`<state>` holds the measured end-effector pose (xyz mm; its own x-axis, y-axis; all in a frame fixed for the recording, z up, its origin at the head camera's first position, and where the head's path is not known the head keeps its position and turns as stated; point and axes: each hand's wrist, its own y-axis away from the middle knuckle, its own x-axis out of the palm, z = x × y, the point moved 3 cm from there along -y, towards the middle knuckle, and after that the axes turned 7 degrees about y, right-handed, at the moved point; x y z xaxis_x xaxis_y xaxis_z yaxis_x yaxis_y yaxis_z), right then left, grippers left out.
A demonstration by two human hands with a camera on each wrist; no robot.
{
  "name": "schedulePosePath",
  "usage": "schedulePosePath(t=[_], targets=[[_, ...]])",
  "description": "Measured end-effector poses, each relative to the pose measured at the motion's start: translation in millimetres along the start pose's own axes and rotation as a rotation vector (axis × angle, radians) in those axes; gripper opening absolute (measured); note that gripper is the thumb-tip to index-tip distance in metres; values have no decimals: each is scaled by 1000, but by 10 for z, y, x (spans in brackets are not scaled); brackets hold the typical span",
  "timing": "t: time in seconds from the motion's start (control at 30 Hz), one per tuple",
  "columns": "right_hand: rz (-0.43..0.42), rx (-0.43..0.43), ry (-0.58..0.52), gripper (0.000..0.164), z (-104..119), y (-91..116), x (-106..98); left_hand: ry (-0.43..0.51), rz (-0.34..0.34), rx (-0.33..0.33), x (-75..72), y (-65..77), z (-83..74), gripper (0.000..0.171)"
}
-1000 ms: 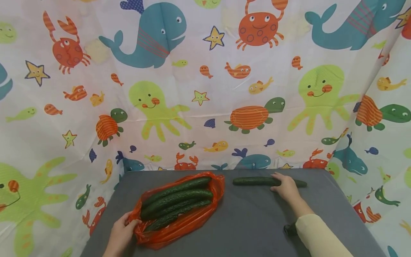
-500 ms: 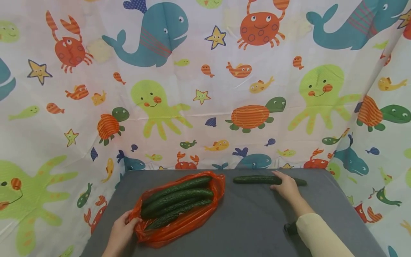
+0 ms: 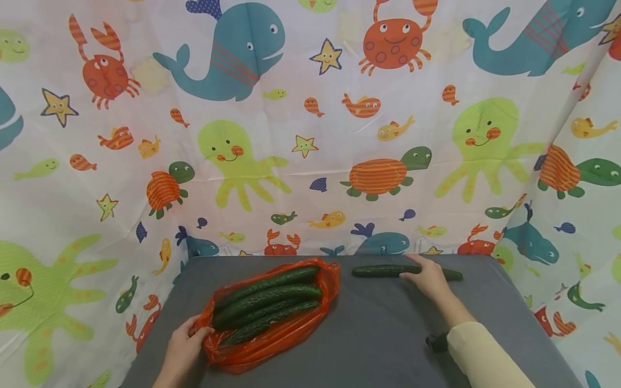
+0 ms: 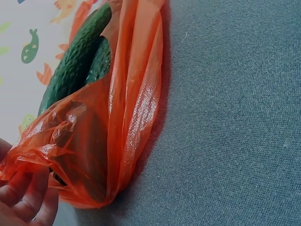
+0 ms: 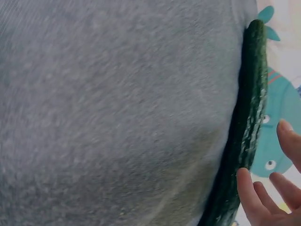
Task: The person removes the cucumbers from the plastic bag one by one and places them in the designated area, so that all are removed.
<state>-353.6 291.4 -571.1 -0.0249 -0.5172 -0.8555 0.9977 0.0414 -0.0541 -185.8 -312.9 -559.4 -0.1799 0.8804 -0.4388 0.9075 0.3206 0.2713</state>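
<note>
My left hand (image 3: pixel 183 345) grips the near-left edge of an orange-red plastic bag (image 3: pixel 291 342). Its fingers (image 4: pixel 35 188) hold the gathered, crinkled plastic in the left wrist view. Several dark green cucumbers (image 3: pixel 271 299) lie side by side in the bag's open mouth, tilted up toward the right. Another long cucumber (image 3: pixel 378 271) rests alone along the far edge of the table. My right hand (image 3: pixel 429 277) reaches over its right half with thumb and fingers spread. In the right wrist view a fingertip (image 5: pixel 242 174) overlaps the side of this cucumber, and the fingers are not curled round it.
The table (image 3: pixel 368 334) has a grey cloth cover. A white curtain (image 3: pixel 310 210) with printed sea animals hangs behind it and on both sides. A small black object (image 3: pixel 436 343) shows beside my right sleeve (image 3: pixel 485 355).
My right hand has shifted slightly left along the lone cucumber, and its fingers have spread wider. The left hand and the bag stay in place.
</note>
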Motion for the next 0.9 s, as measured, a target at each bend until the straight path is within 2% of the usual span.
schedulePosePath(t=[0.2,0.4,0.67,0.9], targets=[[-48,-34,-38,73,132,45,-54,5,-5,-8,-4,-19,33,44],[-115,-62,-112,86,308,114,-129,10,1,-3,-10,-26,67,47],[-91,-78,-152,94,469,151,-119,-2,2,4,-18,-24,76,48],[-83,-52,-217,85,558,206,-132,33,11,-5,-15,-20,79,49]])
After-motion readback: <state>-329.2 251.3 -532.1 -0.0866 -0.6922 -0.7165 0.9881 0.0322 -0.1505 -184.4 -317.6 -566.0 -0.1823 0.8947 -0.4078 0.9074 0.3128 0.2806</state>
